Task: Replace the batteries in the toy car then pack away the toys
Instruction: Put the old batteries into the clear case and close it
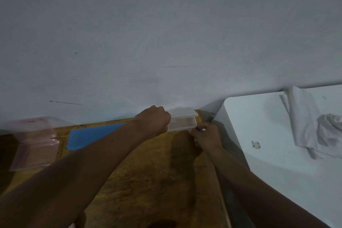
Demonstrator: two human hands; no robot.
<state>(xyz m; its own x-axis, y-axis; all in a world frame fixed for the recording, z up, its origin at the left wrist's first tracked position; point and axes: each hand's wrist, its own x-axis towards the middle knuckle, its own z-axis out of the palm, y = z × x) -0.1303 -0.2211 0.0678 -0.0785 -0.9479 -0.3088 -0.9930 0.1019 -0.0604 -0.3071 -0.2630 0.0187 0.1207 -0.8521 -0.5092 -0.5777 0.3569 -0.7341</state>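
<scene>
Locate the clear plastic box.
Head view: the box sits at the table's far edge against the wall, between the left hand and right hand.

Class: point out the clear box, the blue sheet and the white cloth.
clear box (183, 124): head view, its front wall.
blue sheet (88, 136): head view, its middle.
white cloth (300, 116): head view, its flat part.

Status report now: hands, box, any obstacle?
Left hand grips clear box at left end. Right hand pinches small blue item beside box. Blue sheet left, partly behind forearm.
</scene>
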